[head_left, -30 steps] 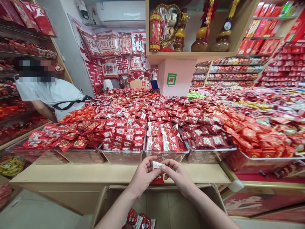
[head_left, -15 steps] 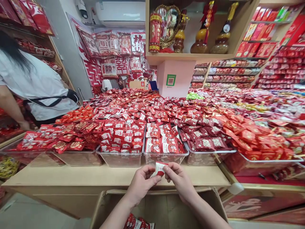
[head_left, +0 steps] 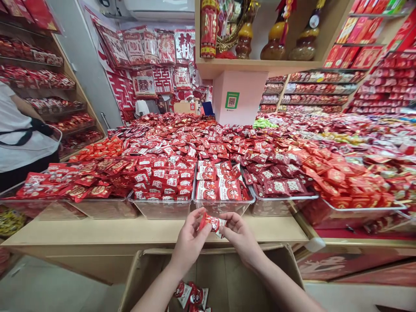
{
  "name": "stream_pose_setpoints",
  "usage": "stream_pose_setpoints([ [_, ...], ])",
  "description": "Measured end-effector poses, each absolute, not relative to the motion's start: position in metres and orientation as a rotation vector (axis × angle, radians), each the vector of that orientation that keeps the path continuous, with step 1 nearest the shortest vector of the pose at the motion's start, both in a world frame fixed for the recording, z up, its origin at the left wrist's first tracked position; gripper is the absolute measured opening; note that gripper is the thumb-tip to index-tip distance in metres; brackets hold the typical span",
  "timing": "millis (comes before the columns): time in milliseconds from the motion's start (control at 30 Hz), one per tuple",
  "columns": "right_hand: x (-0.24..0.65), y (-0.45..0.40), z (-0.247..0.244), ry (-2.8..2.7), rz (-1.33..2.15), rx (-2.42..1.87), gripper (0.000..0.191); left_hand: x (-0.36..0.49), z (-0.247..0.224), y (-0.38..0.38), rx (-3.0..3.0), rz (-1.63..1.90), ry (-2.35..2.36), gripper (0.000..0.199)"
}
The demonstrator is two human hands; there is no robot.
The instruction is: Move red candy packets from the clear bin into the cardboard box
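Observation:
Between my two hands is one small red and white wrapped candy packet (head_left: 212, 223), its printed face turned up. My left hand (head_left: 190, 236) pinches its left end between thumb and fingers. At the other end, my right hand (head_left: 238, 234) grips the white edge of the wrapper. Both hands are over the front of the wooden counter, above an open cardboard box (head_left: 234, 277). A few similar red and white packets (head_left: 191, 294) lie at the bottom of that box. Directly ahead, a clear plastic bin (head_left: 224, 206) holds neat rows of like packets.
More bins flank it, with red packets (head_left: 162, 182) on the left and dark maroon packets (head_left: 279, 184) on the right. Orange-red packets (head_left: 351, 182) heap up farther right. A display shelf (head_left: 260, 66) overhangs the back. A person in a white shirt (head_left: 22, 134) stands far left.
The packet in my hands has turned from its white and red side to its printed red side. The view has tilted down slightly. The person at left has moved farther left.

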State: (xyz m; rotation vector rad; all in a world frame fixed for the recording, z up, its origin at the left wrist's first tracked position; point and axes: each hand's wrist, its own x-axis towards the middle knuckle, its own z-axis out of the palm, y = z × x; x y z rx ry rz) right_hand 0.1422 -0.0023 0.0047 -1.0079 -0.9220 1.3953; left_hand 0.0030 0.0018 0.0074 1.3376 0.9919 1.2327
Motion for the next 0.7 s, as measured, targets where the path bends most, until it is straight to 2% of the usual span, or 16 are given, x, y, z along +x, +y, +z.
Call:
stream_pose_setpoints([
  [100,0.143,-0.001,-0.001,-1.029,1.349,-1.008,0.03,0.002,0.009,0.004,1.219,1.082,0.919,0.045],
  [267,0.145,-0.007,-0.005,-1.289,1.195,-1.054,0.021,0.001,0.011,0.005,1.213,1.061,0.93,0.042],
  [433,0.165,0.015,0.039,-1.728,0.534,-1.167,0.015,-0.001,0.011,0.006,1.162,1.145,1.01,0.037],
  [567,0.188,0.088,0.086,-1.929,0.031,-1.441,0.025,-0.001,0.007,0.008,1.178,1.107,0.963,0.035],
  [700,0.196,0.157,0.098,-2.308,-0.292,-1.663,0.03,-0.002,0.0,0.009,1.183,1.097,0.934,0.033],
])
